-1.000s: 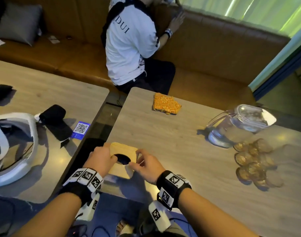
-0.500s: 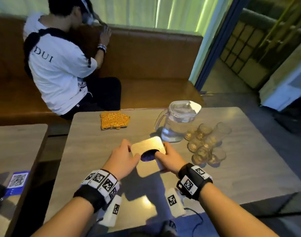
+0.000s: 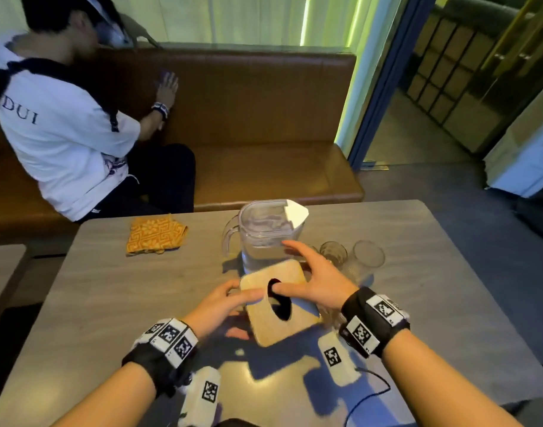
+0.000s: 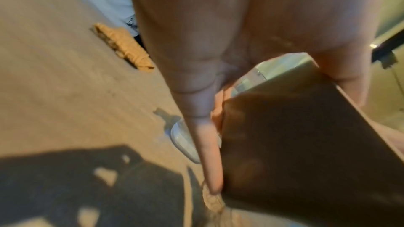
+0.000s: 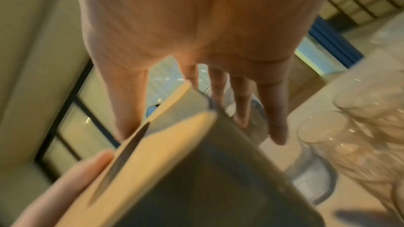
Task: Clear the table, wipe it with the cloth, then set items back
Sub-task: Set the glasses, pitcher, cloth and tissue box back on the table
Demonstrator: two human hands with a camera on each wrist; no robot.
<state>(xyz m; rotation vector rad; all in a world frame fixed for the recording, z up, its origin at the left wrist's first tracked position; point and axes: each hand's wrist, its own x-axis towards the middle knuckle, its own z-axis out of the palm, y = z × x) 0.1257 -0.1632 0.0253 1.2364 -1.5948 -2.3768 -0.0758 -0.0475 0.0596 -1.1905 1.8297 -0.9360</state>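
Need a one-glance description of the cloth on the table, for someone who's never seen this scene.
Start at the grey wood-grain table facing the brown leather bench. Along its far edge, left of the clear plastic water pitcher, lies the folded orange cloth. It is the only soft, patterned thing there; everything near it is glass, plastic or wood.

One wooden box [image 3: 276, 306], one pitcher [image 3: 264, 238], one cloth [image 3: 155, 234], several glasses [image 3: 350, 257], count unclear.

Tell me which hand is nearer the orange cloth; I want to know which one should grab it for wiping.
Left. The left hand grips the wooden box's left side, on the orange cloth's side. The right hand is on the box's far side, by the water pitcher.
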